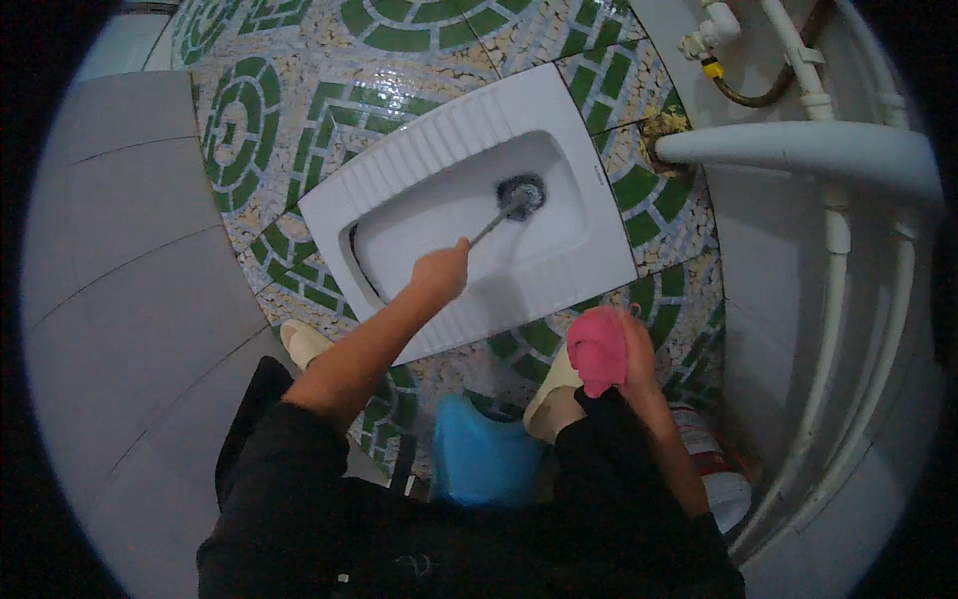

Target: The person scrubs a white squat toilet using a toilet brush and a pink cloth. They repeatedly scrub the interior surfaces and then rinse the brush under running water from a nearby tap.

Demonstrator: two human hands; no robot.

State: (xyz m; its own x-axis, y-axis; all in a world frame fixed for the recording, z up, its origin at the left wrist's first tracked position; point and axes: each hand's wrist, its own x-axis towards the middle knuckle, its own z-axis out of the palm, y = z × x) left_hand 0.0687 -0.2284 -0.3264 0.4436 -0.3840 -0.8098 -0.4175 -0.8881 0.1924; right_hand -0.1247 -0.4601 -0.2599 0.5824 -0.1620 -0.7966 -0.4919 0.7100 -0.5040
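Note:
My left hand (441,269) grips the thin handle of a toilet brush (489,227) and reaches over a white squat toilet (464,329). The brush's round head (522,196) sits at the drain end of the bowl, covering most of the drain hole. A dark mark shows along the bowl's opposite inner edge. Near my right knee, my right hand (638,356) holds a bunched pink cloth (596,348). The cloth is outside the toilet's rim, and part of my palm is hidden behind it.
A blue plastic stool (486,457) stands between my legs. Beige slippers (303,341) are on my feet. At right are a white wall-mounted fixture (793,146), white pipes (834,277) and a partly hidden white container (726,498). Green-patterned floor tiles (352,112) shine beyond the toilet.

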